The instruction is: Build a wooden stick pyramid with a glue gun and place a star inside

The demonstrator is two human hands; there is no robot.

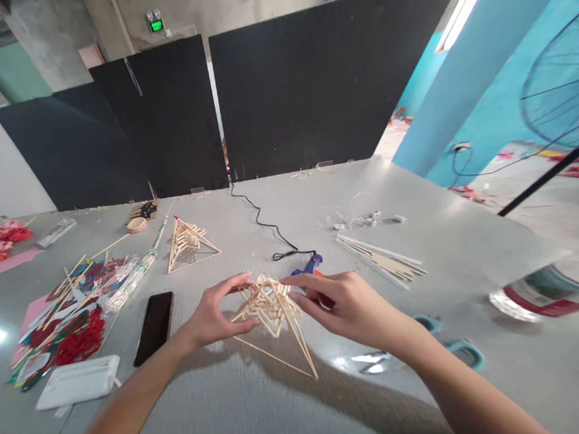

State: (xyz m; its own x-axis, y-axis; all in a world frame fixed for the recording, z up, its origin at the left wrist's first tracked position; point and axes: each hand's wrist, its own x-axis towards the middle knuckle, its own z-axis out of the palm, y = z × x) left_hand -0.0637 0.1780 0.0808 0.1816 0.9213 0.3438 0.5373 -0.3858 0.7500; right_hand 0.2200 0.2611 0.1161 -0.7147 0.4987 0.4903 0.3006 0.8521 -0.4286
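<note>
A pale wooden-stick pyramid frame (271, 312) stands on the grey table (294, 404) in front of me. My left hand (217, 313) pinches its left side between thumb and fingers. My right hand (341, 303) holds its upper right part with the fingertips. A second, similar stick pyramid (187, 242) stands farther back on the left, untouched. Behind my right hand lies a blue glue gun (308, 265) with a black cord (265, 225) running to the back of the table.
A black phone (154, 326) lies left of my left arm, a white flat box (78, 391) nearer the edge. Loose sticks and red craft pieces (71, 314) cover the left. A stick bundle (380, 260) lies right; scissors with teal handles (455, 348) sit under my right forearm.
</note>
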